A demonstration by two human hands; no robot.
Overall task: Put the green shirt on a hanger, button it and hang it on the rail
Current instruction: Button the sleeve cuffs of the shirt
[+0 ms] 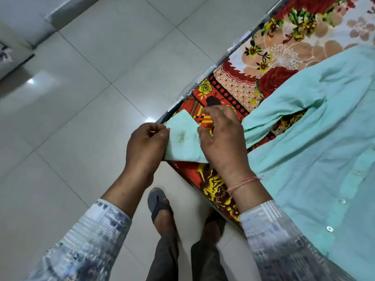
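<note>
On a floral bedspread [229, 92], left hand [145, 142] and right hand [223, 142] pinch the pale-green shirt [314, 149] by its cuff [182, 138].

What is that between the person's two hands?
The sleeve cuff of the green shirt, at the edge of the floral bedspread. The left hand pinches one end and the right hand the other, as the head view shows.

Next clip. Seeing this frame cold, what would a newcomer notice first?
At the centre, the left hand and the right hand pinch the sleeve cuff of the green shirt, which lies spread across the right side. Under it, the loud red and yellow floral blanket runs along the bed edge, set against the pale tiled floor on the left.
</note>
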